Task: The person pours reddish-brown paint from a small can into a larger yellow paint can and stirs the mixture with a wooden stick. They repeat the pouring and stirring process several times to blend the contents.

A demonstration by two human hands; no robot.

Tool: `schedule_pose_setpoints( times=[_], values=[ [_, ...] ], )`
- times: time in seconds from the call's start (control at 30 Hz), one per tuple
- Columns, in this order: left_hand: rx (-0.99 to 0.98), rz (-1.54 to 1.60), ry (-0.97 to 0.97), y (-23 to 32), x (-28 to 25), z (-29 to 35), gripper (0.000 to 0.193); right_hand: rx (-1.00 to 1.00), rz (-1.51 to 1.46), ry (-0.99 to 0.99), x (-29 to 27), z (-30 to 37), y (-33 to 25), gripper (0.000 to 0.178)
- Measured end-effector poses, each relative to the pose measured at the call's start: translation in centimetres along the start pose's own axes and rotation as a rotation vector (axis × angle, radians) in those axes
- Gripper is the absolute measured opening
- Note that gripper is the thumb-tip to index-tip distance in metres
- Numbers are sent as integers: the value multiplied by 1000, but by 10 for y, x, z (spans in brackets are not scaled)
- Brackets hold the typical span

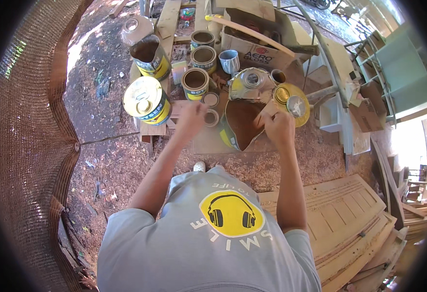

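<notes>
My right hand (279, 127) is closed on a flat tan piece (270, 109) at the right rim of a cut-open can (242, 119) with a reddish-brown inside. Whether the piece is wood or a brush handle does not show. To the left, my left hand (192, 120) hovers beside two small round lids, the upper lid (211, 100) and the lower lid (211, 118). Its curled fingers are blurred, so what they hold, if anything, is unclear. A closed yellow-and-blue paint can (147, 103) stands left of that hand, and an open paint can (195, 83) is just beyond it.
Beyond stand another cut-open can (150, 56), a blue-grey cup (229, 62), a clear plastic jug (252, 80) and a cardboard box (252, 46). A round yellow lid (298, 109) lies right of my right hand. Wooden panels (340, 214) lie at right; brown netting (33, 121) hangs at left.
</notes>
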State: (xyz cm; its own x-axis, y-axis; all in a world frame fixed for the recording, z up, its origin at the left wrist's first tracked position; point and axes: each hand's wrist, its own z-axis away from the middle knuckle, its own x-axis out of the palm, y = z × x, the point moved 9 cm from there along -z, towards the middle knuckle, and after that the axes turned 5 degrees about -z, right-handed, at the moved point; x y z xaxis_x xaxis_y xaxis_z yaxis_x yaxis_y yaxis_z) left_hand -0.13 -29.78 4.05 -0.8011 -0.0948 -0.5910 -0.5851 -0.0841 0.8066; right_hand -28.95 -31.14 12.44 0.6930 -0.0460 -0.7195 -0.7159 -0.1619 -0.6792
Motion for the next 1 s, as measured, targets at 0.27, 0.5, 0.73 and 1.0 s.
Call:
schedule_pose_setpoints(
  times=[0.27,0.5,0.73,1.0],
  values=[
    [-145,14,-416,15,82,33,57,-37,-82,100,-4,6,-14,20],
    [-155,63,-436,22,82,35,58,309,-338,-12,-16,0,16,14],
    [-137,149,-438,21,85,36,55,70,-62,-206,3,3,-24,12],
    [-117,146,-477,28,83,34,51,-241,-50,77,-8,10,-26,10]
  ],
)
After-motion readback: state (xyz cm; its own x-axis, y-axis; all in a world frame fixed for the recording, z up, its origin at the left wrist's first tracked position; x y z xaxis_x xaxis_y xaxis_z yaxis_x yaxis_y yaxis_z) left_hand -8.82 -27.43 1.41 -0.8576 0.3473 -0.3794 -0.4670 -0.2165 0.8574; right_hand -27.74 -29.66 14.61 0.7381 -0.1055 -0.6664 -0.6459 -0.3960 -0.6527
